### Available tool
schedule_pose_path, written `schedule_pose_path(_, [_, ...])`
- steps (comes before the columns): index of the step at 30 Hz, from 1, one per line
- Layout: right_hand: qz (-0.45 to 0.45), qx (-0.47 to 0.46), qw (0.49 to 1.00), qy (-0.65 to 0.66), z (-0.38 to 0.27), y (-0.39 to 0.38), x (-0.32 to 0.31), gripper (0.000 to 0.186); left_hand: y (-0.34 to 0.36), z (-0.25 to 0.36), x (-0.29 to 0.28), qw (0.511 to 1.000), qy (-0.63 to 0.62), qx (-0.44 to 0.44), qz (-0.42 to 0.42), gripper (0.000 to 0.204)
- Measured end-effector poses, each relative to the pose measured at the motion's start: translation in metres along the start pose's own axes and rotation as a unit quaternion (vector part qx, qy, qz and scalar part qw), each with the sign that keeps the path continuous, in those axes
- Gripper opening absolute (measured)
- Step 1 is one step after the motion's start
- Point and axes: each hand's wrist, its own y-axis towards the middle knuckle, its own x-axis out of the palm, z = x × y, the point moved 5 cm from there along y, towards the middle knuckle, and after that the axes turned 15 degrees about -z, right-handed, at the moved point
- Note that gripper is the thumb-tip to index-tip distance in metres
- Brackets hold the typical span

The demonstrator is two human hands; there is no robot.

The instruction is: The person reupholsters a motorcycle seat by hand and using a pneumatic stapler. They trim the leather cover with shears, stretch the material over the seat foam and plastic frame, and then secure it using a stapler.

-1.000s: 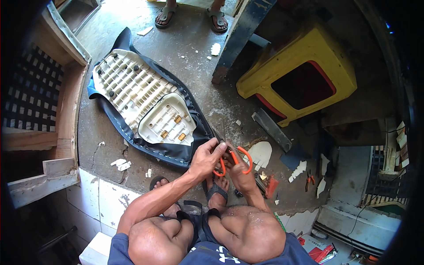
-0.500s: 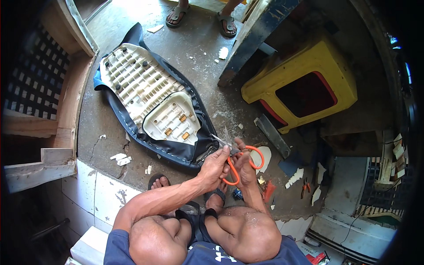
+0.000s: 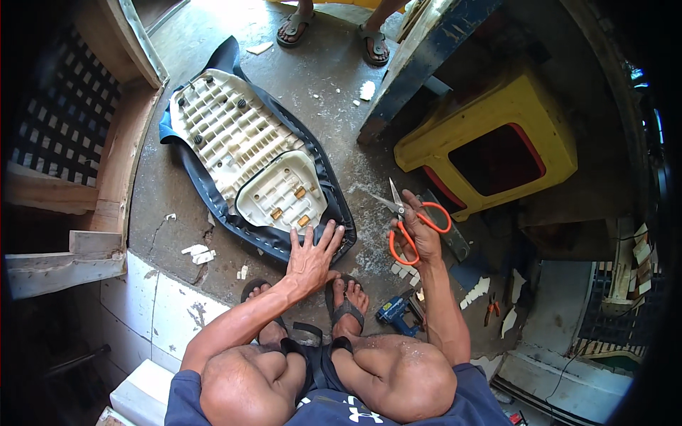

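My left hand [image 3: 309, 266] rests with fingers spread on the black cover at the near end of a motorcycle seat [image 3: 241, 142]. The seat lies base up, showing its cream ribbed plastic, with the stapled cover [image 3: 334, 213] wrapped over its edge. My right hand [image 3: 426, 245] holds orange-handled scissors [image 3: 401, 248] raised to the seat's right, their metal blades apart and pointing away from me. A blue staple gun [image 3: 398, 317] lies on the floor below that hand.
Another person's sandaled feet [image 3: 291, 32] stand at the far side. A yellow plastic housing [image 3: 426, 142] and a dark post [image 3: 412, 64] are at right, a wooden frame [image 3: 114, 177] at left. White scraps [image 3: 199, 252] and pliers [image 3: 491, 309] lie on the floor [image 3: 163, 234].
My left hand has left the scissors and now rests spread on the seat. My right hand has moved up and right with the scissors, away from the seat edge, exposing the staple gun.
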Motion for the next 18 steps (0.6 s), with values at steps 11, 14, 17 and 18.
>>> schedule_pose_path(11, [-0.022, -0.066, 0.991, 0.115, -0.003, 0.025, 0.006, 0.026, 0.007, -0.003, 0.008, 1.000, 0.003, 0.020, 0.012, 0.101])
schedule_pose_path(14, [0.064, 0.083, 0.916, -0.387, 0.002, 0.016, 0.024, 0.035, 0.008, -0.003, 0.006, 1.000, 0.002, 0.023, 0.015, 0.100])
schedule_pose_path(17, [0.064, 0.093, 0.697, -0.709, 0.003, 0.011, 0.055, 0.036, 0.009, -0.004, 0.004, 1.000, 0.001, 0.023, 0.012, 0.100])
schedule_pose_path(18, [0.047, 0.089, 0.657, -0.747, 0.010, 0.013, 0.059, 0.036, 0.009, -0.004, 0.004, 1.000, 0.000, 0.023, 0.012, 0.100])
